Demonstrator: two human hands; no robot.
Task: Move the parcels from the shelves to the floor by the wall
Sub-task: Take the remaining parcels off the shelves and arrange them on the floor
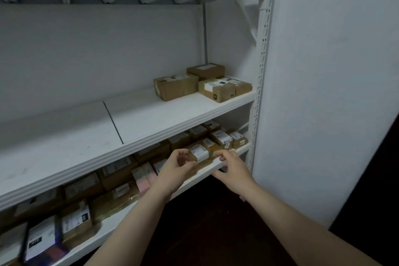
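**Two bare hands close in on a small parcel at the front of the lower shelf**

The left hand (177,166) has its fingers (180,153) half curled, with a gap between them and the thumb and nothing in that gap. The right hand (233,168) has its fingers bent, their tips over the front lip of the lower shelf (203,174). Blur hides whether they touch anything.

Between the two hands sits the small parcel (199,153), brown with a white label on top, right at the shelf's front edge. It lies just to the right of the left fingers and just to the left of the right ones. The left hand looks slightly the nearer. The parcel's longer side seems to run back into the shelf, away from the person, though the blur leaves that uncertain. If so, the two hands would close on its two long sides.

More parcels (112,173) crowd the same shelf in rows to the left and behind. On the middle shelf (151,119) above, a few cardboard boxes (203,82) stand at the far right end. A white wall (323,93) rises just right of the shelving, and the dark floor (216,222) shows below the arms.
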